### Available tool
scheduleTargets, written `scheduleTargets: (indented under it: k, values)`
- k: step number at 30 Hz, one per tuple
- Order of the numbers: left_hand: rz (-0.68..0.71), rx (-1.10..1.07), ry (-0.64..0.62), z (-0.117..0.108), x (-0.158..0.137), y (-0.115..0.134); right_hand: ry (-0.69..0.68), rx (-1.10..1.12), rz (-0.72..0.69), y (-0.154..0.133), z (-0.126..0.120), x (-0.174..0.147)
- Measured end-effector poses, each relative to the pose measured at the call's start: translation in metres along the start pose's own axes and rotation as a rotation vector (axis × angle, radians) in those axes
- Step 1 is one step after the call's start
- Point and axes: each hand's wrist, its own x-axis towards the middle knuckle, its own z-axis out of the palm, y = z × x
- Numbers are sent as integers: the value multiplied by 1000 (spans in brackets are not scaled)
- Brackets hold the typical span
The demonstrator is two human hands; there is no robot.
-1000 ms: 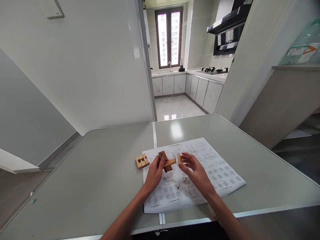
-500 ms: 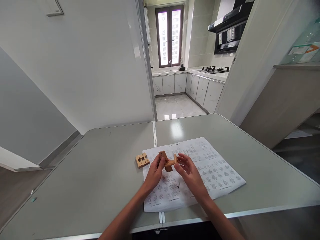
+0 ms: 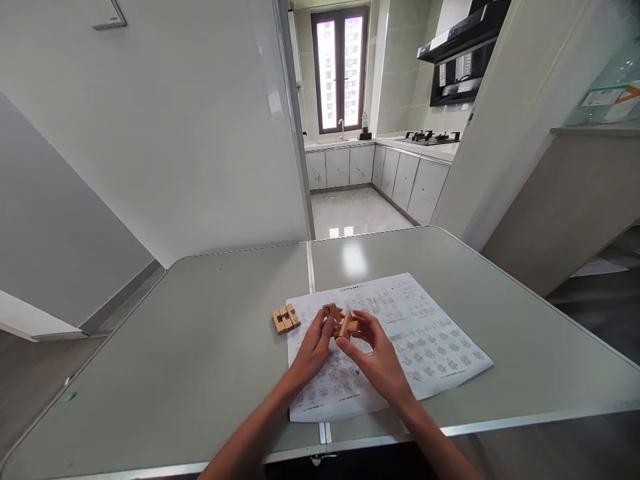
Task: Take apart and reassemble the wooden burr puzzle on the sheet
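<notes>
Several interlocking wooden puzzle pieces [image 3: 345,325] are held together between both hands, just above a printed sheet. My left hand [image 3: 319,337] is closed on their left side, next to a block with a dark mark on its face. My right hand [image 3: 371,341] pinches the pieces from the right, thumb in front and fingers behind. Parts of the pieces are hidden by the fingers. Left of my left hand, more wooden puzzle pieces [image 3: 286,319] lie side by side, partly at the sheet's edge. The white paper sheet [image 3: 435,347] carries rows of small line drawings.
The grey-green folding table [image 3: 200,373] has a metal seam down its middle and a metal rim. A small green bit [image 3: 71,397] lies near its left edge. Beyond the table are a white wall [image 3: 200,133] and a kitchen with a gas stove [image 3: 430,137].
The wooden pieces have turned between my hands, and the crosspiece at the right has come closer to the left block. My right hand has shifted slightly left.
</notes>
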Motion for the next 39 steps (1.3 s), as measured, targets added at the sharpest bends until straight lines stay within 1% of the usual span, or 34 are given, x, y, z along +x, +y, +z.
scheduleTargets:
  k: [4,9,14,17,20,27,31,39]
  values:
    - [-34,-58,-3,1,-1,8,0,-39,-12,-4,-2,0]
    - [-68,-83,-23,0,-1,9,-2,-59,-51,-6,-3,0]
    - [-57,-82,-43,0,-1,8,-2,-68,-18,-6,-6,0]
    - [-88,-138,-61,0,-2,8,-11,-95,-2,-8,-8,-1]
    - [-131,-228,-71,-1,-2,6,-12,-107,-16,-10,-8,-1]
    - [-215,-420,-39,-4,7,-11,8,-192,-101,-8,-3,-4]
    - [-225,-446,-26,-6,8,-14,2,-205,-126,-7,-2,-5]
    - [-220,-463,-43,-6,7,-11,-22,-182,-105,-9,-4,-5]
